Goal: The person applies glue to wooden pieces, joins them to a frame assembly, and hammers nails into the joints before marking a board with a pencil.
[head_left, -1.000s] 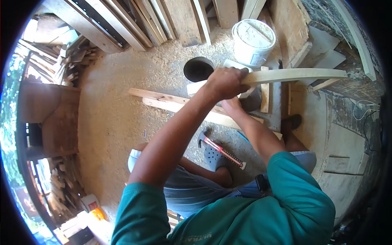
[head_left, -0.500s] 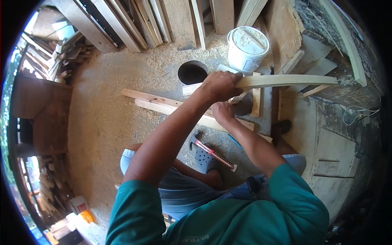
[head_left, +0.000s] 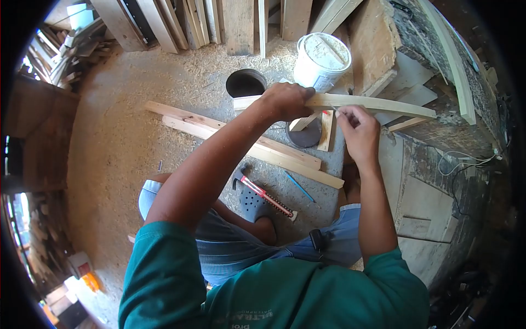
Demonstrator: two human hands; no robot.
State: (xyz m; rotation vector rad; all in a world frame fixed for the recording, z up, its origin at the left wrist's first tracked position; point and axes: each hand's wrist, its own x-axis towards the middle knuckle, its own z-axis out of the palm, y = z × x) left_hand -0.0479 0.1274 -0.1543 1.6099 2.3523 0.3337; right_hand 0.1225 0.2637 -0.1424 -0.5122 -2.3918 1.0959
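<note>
My left hand (head_left: 288, 102) is closed over a long, slightly curved wooden strip (head_left: 378, 103), which runs left to right. My right hand (head_left: 359, 130) is pinched at the strip's near edge, with a thin nail-like piece (head_left: 335, 108) at its fingertips, too small to name surely. Below the strip, a short wooden block (head_left: 302, 123) stands against a dark round disc (head_left: 304, 135). Beside it lies a small wood piece (head_left: 325, 131) with a red mark at its top. A claw hammer (head_left: 267, 196) rests near my foot, and a blue pencil-like stick (head_left: 299, 187) lies to its right.
Two long wooden battens (head_left: 263, 148) lie across the floor in front of me. Behind the strip are a white bucket (head_left: 322, 61) and a dark round opening (head_left: 245, 83). Boards (head_left: 239, 27) lean along the back. Wood shavings cover the floor, and a worn panel (head_left: 422, 60) stands at right.
My right hand has come out from beneath the strip and moved right, to its near edge. My left hand keeps its grip on the strip. The whole view has shifted slightly.
</note>
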